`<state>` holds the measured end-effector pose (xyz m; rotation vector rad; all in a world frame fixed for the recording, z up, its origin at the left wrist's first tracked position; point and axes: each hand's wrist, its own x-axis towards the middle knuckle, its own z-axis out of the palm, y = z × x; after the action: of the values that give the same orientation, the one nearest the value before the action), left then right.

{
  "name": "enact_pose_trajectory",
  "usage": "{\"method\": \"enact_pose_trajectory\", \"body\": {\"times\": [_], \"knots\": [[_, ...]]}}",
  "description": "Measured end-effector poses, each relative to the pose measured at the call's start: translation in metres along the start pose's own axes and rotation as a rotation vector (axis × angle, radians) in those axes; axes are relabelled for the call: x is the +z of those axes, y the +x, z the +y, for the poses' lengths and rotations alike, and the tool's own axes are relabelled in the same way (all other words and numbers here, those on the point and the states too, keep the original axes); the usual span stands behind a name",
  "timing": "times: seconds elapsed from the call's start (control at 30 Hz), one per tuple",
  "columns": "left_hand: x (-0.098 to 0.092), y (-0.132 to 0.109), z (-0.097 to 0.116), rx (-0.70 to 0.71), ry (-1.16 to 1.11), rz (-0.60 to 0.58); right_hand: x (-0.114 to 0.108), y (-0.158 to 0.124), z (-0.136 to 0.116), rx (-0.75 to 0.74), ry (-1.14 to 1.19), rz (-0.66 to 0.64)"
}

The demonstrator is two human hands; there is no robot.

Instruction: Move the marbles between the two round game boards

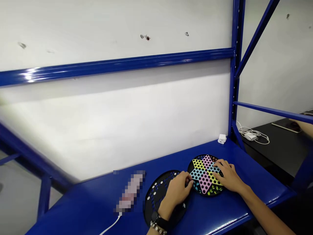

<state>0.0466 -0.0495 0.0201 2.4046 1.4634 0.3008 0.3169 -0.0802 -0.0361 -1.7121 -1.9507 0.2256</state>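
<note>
A Chinese checkers board (204, 181), round and black with a star of pink, yellow and light blue points, lies flat on the blue table. Small coloured pieces (215, 189) show in the gaps around the star. My left hand (178, 189) is at the board's left edge, its fingers curled and its thumb close to them; whatever they hold is hidden. My right hand (230, 175) rests over the right side of the star, thumb and fingers apart. Beneath my left hand and forearm lies a second black round board (156, 195) with white dots and blue marks, partly covered.
A blurred-out phone-like object (132, 192) with a white cable (110, 227) lies left on the blue table (97, 195). A white charger (222, 139) stands at the back corner by a blue frame post (233, 81). To the right, a black table (276, 140) holds tangled white cable (256, 135); someone's arm (304, 128) is there.
</note>
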Motion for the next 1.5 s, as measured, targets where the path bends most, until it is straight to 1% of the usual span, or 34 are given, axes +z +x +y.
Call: {"method": "enact_pose_trajectory", "body": {"times": [0.07,0.2,0.3,0.37,0.47,0.53,0.6,0.7,0.83,0.9,1.1,1.2,1.37,1.5], "knots": [[0.003,-0.003,0.008,-0.008,0.097,-0.024,0.000,0.001,-0.002,0.015,-0.025,0.060],[0.006,-0.005,0.018,-0.043,0.264,-0.025,-0.004,0.003,-0.008,0.081,-0.058,0.194],[0.009,-0.003,0.026,-0.060,0.337,-0.023,-0.008,0.003,-0.010,0.105,-0.064,0.246],[0.014,-0.001,0.033,-0.086,0.370,-0.004,-0.009,0.003,-0.010,0.108,-0.054,0.237],[0.025,0.002,0.042,-0.134,0.421,0.056,-0.007,0.003,-0.009,0.102,-0.029,0.159],[0.032,0.002,0.044,-0.141,0.456,0.083,-0.005,0.003,-0.008,0.103,-0.020,0.102],[0.035,0.002,0.045,-0.106,0.476,0.087,-0.005,0.003,-0.008,0.113,-0.019,0.063],[0.037,0.000,0.044,-0.030,0.493,0.082,-0.005,0.003,-0.009,0.139,-0.022,0.050],[0.035,-0.002,0.043,0.089,0.558,0.008,-0.008,0.004,-0.011,0.170,-0.003,0.041],[0.036,-0.002,0.042,0.117,0.578,-0.027,-0.008,0.003,-0.011,0.167,0.004,0.039],[0.040,-0.002,0.041,0.061,0.523,-0.016,-0.008,0.003,-0.010,0.168,0.007,0.048],[0.037,-0.003,0.045,0.029,0.491,-0.042,-0.008,0.002,-0.010,0.162,0.011,0.054],[0.034,-0.003,0.049,-0.063,0.420,-0.028,-0.009,0.002,-0.011,0.158,0.029,0.052],[0.038,-0.002,0.043,-0.023,0.415,-0.011,-0.010,0.003,-0.011,0.157,0.036,0.050]]}}
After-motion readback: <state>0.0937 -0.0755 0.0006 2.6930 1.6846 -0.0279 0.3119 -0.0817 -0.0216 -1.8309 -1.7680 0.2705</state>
